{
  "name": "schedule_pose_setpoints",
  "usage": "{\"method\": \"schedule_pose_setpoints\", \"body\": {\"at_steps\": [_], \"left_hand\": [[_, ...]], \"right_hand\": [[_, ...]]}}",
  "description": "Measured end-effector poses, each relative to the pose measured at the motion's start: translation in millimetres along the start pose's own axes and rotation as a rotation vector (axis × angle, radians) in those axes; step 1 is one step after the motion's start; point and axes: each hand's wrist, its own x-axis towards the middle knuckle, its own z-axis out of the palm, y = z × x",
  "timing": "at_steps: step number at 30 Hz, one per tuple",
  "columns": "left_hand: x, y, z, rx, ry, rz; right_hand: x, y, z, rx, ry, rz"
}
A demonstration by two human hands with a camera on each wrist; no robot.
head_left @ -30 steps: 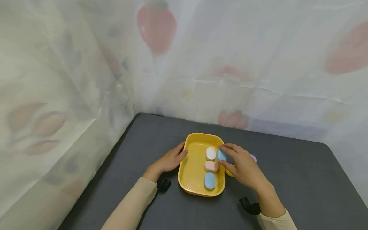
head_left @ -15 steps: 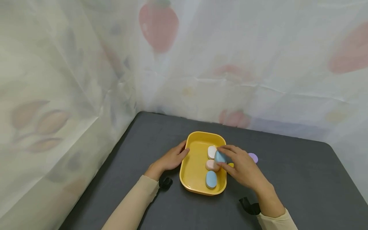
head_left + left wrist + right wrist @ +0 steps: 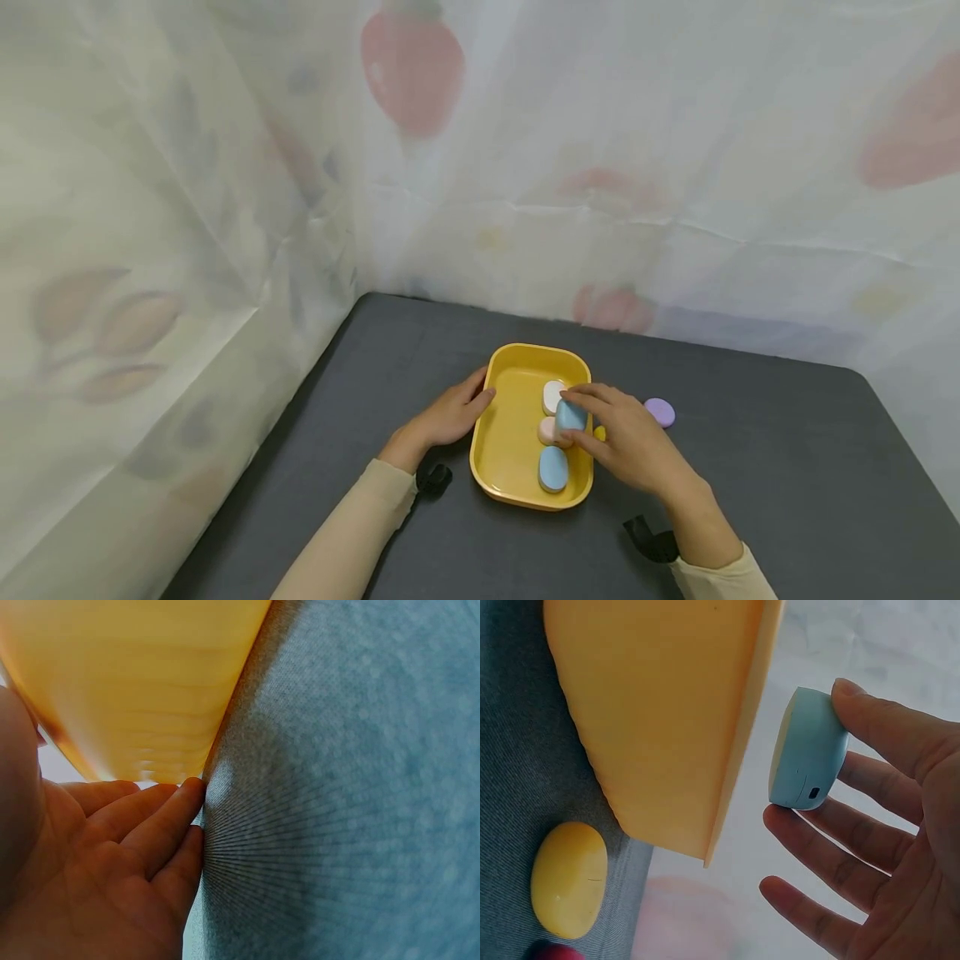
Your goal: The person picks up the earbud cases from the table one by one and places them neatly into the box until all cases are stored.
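My right hand (image 3: 630,437) pinches a light blue oval case (image 3: 571,417) between thumb and fingers, above the right side of a yellow tray (image 3: 504,475). In the right wrist view the blue case (image 3: 810,750) shows a small dark slot and stands on edge beyond the tray's rim. Inside the tray lie a white oval piece (image 3: 552,395), a pink one (image 3: 547,430) partly hidden by the held case, and another blue one (image 3: 553,469). My left hand (image 3: 447,414) holds the tray's left side, thumb on the rim and fingers along the outer wall.
On the dark grey table (image 3: 765,467), a purple round piece (image 3: 660,412) lies right of the tray, behind my right hand. A yellow oval piece (image 3: 570,880) sits beside the tray's wall, with a red thing (image 3: 556,952) near it. Fruit-printed curtains (image 3: 675,125) border the table.
My right hand has moved slightly left with the blue case, from the tray's right rim to over the pieces inside. More of the purple piece now shows. The left hand stays on the tray.
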Motion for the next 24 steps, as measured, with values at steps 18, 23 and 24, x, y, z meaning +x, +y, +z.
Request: {"method": "schedule_pose_setpoints", "body": {"at_steps": [18, 23, 24], "left_hand": [[0.8, -2.5, -0.2, -0.001, -0.007, -0.006], [1.5, -1.5, -0.4, -0.005, -0.007, -0.011], [1.5, -1.2, -0.4, -0.006, -0.005, -0.008]], "right_hand": [[-0.2, -9.5, 5.0, 0.011, -0.076, 0.005], [0.9, -11.7, 5.8, 0.014, -0.093, -0.006], [1.0, -12.0, 6.0, 0.016, -0.093, -0.007]]}}
